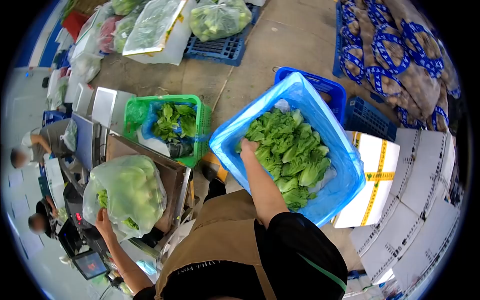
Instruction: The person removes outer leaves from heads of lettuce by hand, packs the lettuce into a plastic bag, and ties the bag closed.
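My left hand (104, 224) pinches the near-left edge of a clear plastic bag (135, 185). Pale green leafy vegetables fill the bag, which rests on a metal-edged work surface at my left. Over in a large crate (340, 192) lined with blue plastic, my right hand (248, 146) is curled at the left side of a heap of green lettuce (290, 155). The fingers look closed on lettuce leaves, though their tips are partly hidden.
A green basket (203, 125) of leafy greens stands beyond the bag. White foam box (372, 180) and stacked cartons (425, 175) stand right; sacks of produce (395, 50) lie behind. A scale (80, 215) and screen (90, 263) are left, near two other people.
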`<act>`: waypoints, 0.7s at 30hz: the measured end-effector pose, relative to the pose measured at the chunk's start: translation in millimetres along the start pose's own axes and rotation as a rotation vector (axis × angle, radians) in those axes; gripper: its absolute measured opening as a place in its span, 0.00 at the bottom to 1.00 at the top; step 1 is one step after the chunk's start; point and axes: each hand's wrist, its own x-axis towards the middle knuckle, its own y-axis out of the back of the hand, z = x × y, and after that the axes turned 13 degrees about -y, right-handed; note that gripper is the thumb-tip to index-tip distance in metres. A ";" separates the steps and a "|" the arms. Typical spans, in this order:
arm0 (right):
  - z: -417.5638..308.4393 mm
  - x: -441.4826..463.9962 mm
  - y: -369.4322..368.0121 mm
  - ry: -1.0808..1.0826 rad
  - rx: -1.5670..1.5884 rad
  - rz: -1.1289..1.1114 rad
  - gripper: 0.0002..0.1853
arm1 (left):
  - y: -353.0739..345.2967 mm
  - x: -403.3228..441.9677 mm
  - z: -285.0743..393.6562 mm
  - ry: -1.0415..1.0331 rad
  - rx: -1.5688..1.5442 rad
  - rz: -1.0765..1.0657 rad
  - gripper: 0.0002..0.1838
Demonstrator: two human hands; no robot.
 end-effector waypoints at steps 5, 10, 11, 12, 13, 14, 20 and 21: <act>-14.6 -12.3 25.6 -0.088 0.151 -0.130 0.42 | -3.2 -35.4 5.0 0.085 -0.093 0.066 0.20; -52.1 -31.2 92.4 -0.460 -0.179 -0.507 0.36 | -7.0 -39.3 -26.3 0.122 -0.140 0.136 0.21; -48.7 -22.3 108.6 -0.476 -0.123 -0.564 0.36 | -8.3 -41.2 -28.5 0.121 -0.174 0.139 0.23; -52.5 -29.3 123.2 -0.491 -0.069 -0.621 0.36 | -10.4 -43.9 -26.4 0.123 -0.210 0.143 0.26; -54.3 -32.9 135.4 -0.505 -0.017 -0.676 0.35 | -11.9 -46.2 -26.1 0.126 -0.246 0.148 0.28; -54.9 -35.7 142.9 -0.549 0.025 -0.690 0.36 | -12.5 -48.7 -29.2 0.065 -0.330 0.112 0.31; -45.6 -24.0 163.2 -0.284 0.087 -0.523 0.30 | -19.3 -66.7 -45.4 0.114 -0.295 0.094 0.33; -46.2 -25.0 168.5 -0.248 0.137 -0.529 0.29 | -22.9 -71.1 -43.9 0.094 -0.334 0.130 0.33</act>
